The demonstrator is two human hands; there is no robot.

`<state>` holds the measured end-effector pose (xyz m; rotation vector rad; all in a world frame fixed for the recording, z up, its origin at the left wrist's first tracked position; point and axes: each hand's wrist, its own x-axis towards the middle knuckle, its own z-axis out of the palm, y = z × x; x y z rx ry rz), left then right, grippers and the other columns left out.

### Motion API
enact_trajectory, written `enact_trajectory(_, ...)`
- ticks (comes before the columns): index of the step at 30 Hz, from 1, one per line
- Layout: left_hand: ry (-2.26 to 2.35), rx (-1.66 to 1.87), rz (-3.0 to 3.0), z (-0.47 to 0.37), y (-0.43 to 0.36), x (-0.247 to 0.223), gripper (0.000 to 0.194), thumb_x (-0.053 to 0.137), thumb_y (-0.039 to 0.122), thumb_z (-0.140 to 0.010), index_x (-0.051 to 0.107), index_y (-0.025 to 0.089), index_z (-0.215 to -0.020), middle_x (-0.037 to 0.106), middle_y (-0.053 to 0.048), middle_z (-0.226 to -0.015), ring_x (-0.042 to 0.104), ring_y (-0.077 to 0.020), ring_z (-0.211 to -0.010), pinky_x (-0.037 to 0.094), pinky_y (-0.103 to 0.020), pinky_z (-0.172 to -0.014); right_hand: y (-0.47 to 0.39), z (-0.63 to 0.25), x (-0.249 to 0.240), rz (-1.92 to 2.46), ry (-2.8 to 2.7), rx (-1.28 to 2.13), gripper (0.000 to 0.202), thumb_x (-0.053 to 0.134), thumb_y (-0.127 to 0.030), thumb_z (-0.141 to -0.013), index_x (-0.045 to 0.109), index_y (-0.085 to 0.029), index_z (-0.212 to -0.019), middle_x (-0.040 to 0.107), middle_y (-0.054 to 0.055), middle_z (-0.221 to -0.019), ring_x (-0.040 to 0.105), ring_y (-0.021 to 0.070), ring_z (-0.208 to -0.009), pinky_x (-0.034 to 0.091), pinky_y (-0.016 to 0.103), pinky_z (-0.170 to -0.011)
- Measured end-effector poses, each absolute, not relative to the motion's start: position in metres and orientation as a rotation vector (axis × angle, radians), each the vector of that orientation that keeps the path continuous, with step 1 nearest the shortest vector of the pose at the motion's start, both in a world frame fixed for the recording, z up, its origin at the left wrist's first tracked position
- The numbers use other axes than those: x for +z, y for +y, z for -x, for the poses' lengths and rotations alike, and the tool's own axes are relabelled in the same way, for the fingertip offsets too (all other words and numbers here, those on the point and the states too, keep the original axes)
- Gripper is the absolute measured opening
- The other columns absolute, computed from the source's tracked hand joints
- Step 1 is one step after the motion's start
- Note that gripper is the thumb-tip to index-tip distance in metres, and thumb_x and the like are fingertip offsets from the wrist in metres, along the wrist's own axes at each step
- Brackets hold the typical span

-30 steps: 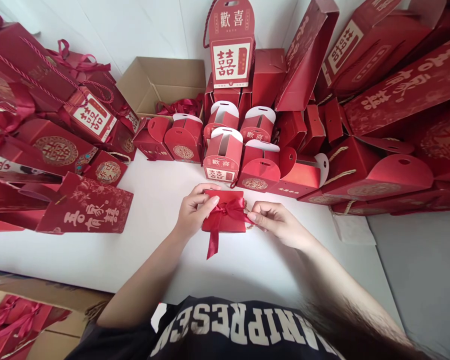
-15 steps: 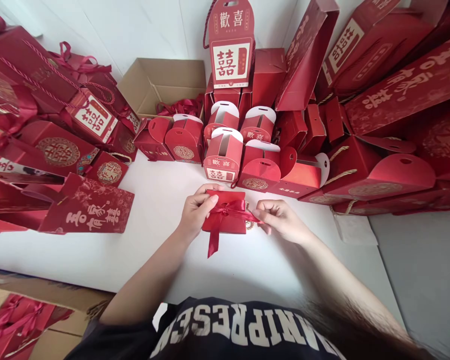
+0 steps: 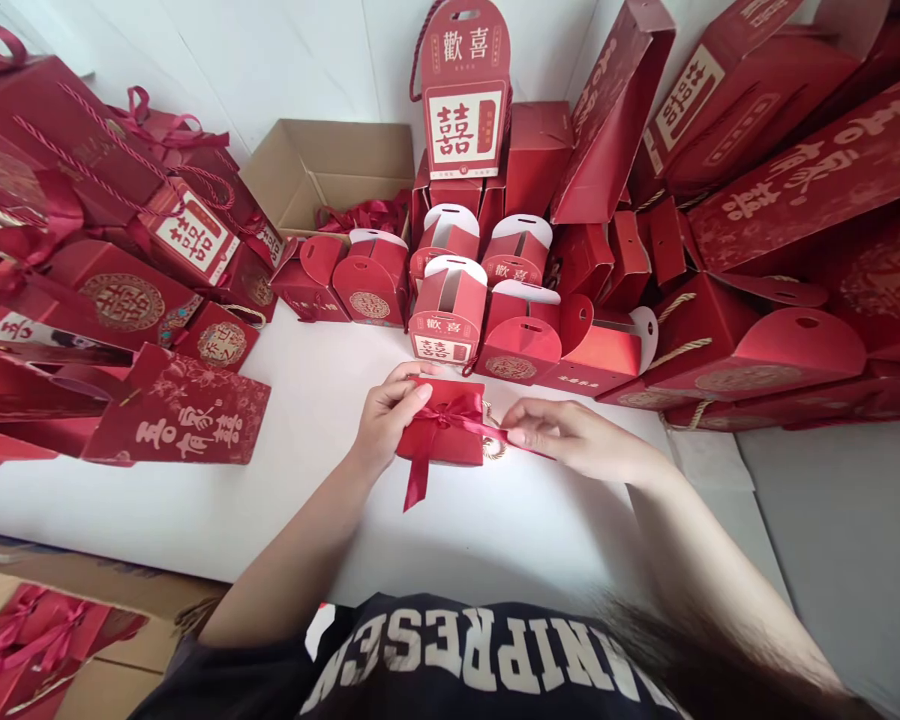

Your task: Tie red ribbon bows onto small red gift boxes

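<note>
A small red gift box (image 3: 461,450) lies before me on the white tabletop. Across its top runs a shiny red ribbon (image 3: 418,475) tied in a bow, one tail hanging over the near side. Gripping the box's left end, my left hand (image 3: 384,415) has its thumb on top and its fingers behind. My right hand (image 3: 562,435) pinches the ribbon's other end, drawn out to the right of the box. Between the box and my right hand, a gold twisted cord (image 3: 495,440) shows, partly covered by the ribbon.
Behind stand several small red boxes with handles (image 3: 444,335) and an open cardboard carton (image 3: 330,160) with red ribbon inside. Taller red boxes crowd the right side, and red gift boxes (image 3: 124,300) pile up at left. Ribboned red boxes (image 3: 37,640) lie in a carton at lower left.
My right hand has shifted to the right with the ribbon end and turned flatter. The box and my left hand have moved slightly left.
</note>
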<state>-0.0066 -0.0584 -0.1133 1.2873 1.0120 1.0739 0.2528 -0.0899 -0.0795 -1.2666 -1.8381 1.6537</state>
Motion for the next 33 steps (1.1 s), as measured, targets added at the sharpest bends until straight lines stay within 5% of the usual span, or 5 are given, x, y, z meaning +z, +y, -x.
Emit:
enact_trajectory(5,1.003,1.089,-1.319,0.008,-0.059,-0.113,0.051,0.059,0.046,-0.09,0.051,0.016,-0.049,0.063,-0.008,-0.119,0.063,-0.0205,-0.089,0.051,-0.035,-0.077,-0.084,-0.223,-0.066,1.313,-1.756,1.169,0.027,0.05,-0.048,-0.098,0.058,-0.024,-0.107,0.062,0.007,-0.108,0.059,0.0197,-0.091,0.049,0.033,-0.076)
enact_trajectory(13,1.029,1.145,-1.415,0.009,-0.059,-0.114,0.044,0.059,0.046,-0.09,0.061,0.018,-0.057,0.064,-0.009,-0.116,0.061,-0.0246,-0.108,0.048,-0.039,-0.098,-0.078,-0.205,-0.08,1.213,-1.723,1.149,0.027,0.064,-0.044,-0.09,0.057,-0.027,-0.11,0.048,0.008,-0.132,0.044,0.0248,-0.13,0.044,0.042,-0.103)
enact_trajectory(19,0.968,1.107,-1.488,0.009,-0.059,-0.115,0.039,0.058,0.043,-0.092,0.067,0.019,-0.062,0.065,-0.009,-0.113,0.059,-0.0261,-0.116,0.045,-0.042,-0.104,-0.074,-0.209,-0.079,1.116,-1.712,1.33,0.019,0.065,-0.042,-0.09,0.063,-0.023,-0.086,0.048,0.007,-0.142,0.037,0.026,-0.142,0.038,0.045,-0.11)
enact_trajectory(25,0.991,1.097,-1.545,0.009,-0.06,-0.113,0.043,0.058,0.042,-0.092,0.058,0.018,-0.056,0.066,-0.009,-0.112,0.061,-0.0253,-0.112,0.046,-0.042,-0.102,-0.07,-0.211,-0.082,1.066,-1.652,1.629,0.036,0.063,-0.052,-0.089,0.068,-0.021,-0.072,0.058,0.01,-0.131,0.064,0.0275,-0.102,0.054,0.036,-0.063)
enact_trajectory(33,1.093,1.142,-1.676,0.01,-0.06,-0.111,0.047,0.056,0.036,-0.092,0.043,0.019,-0.051,0.066,-0.009,-0.111,0.061,-0.0248,-0.11,0.049,-0.042,-0.096,-0.07,-0.213,-0.089,0.956,-1.528,1.793,0.04,0.06,-0.05,-0.092,0.062,-0.016,-0.071,0.042,0.008,-0.148,0.054,0.0034,-0.056,0.05,0.029,-0.052)
